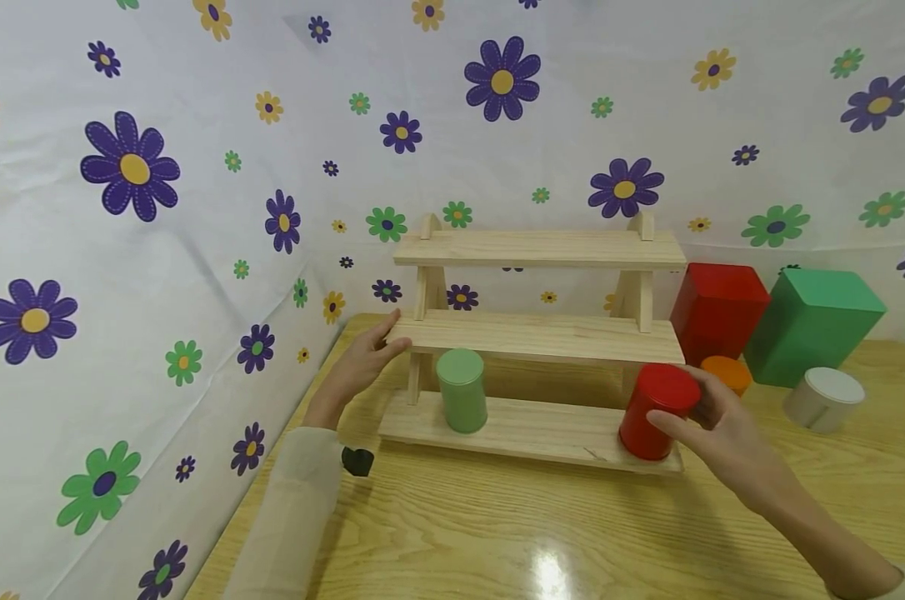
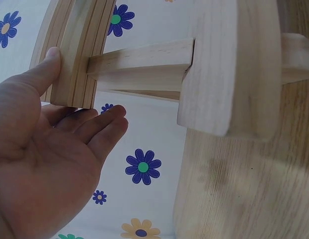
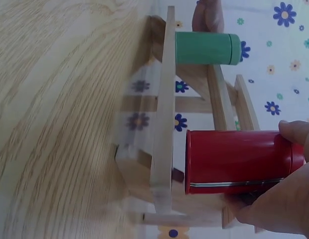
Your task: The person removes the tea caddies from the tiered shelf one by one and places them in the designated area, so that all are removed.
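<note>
A three-tier wooden display shelf point(image 1: 527, 333) stands on the table. My left hand point(image 1: 361, 364) holds the left end of its middle board point(image 2: 77, 55), thumb on one face and fingers behind. With thumb and fingers round its upper part, my right hand point(image 1: 733, 437) grips a red cylindrical tin point(image 1: 651, 421) over the right end of the bottom board point(image 1: 542, 425). In the right wrist view a narrow gap shows between the red tin's point(image 3: 234, 159) base and the board. A green tin point(image 1: 462, 396) stands upright toward the left of that bottom board.
Right of the shelf stand a red box point(image 1: 718, 312), a green box point(image 1: 812, 325), an orange tin point(image 1: 726, 373) and a white tin point(image 1: 823, 400). A small dark object point(image 1: 357, 461) appears beside the left sleeve. Flower-patterned cloth point(image 1: 437, 67) hangs behind and at left.
</note>
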`<state>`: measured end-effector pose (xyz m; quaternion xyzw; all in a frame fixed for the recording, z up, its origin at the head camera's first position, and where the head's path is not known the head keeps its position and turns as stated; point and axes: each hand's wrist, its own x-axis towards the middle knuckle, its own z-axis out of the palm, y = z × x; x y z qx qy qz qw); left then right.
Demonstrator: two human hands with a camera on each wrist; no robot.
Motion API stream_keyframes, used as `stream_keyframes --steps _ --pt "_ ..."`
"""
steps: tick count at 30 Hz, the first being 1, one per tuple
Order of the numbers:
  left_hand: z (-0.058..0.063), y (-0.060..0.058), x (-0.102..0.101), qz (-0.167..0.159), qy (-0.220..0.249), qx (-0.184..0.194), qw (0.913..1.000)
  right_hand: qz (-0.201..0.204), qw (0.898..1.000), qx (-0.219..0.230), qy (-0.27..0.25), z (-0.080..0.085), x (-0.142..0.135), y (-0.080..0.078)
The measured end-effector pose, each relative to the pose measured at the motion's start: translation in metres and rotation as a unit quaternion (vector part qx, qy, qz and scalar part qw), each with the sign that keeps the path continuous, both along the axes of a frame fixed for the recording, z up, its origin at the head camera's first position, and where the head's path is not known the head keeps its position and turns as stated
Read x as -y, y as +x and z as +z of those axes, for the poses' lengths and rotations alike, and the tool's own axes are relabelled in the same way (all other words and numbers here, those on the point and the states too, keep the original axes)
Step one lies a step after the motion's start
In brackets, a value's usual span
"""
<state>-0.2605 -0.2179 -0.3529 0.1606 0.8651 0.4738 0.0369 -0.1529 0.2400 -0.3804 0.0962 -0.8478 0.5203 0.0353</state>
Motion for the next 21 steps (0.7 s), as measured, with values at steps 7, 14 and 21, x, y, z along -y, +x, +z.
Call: stream_keyframes --steps 7,14,21 --pt "-0.032 -0.026 0.013 0.002 -0.009 -0.019 0.9998 -0.008 1.000 -0.011 -0.007 -0.002 -0.025 0.005" --pt "-0.034 -0.028 0.013 0.004 -0.002 -0.019 0.9998 -0.047 0.999 -0.024 0.008 -0.002 -0.045 0.007" --pt "-0.034 -0.028 0.015 -0.002 -0.008 -0.023 0.9997 -0.074 0.997 -0.036 0.011 -0.003 -0.066 0.011"
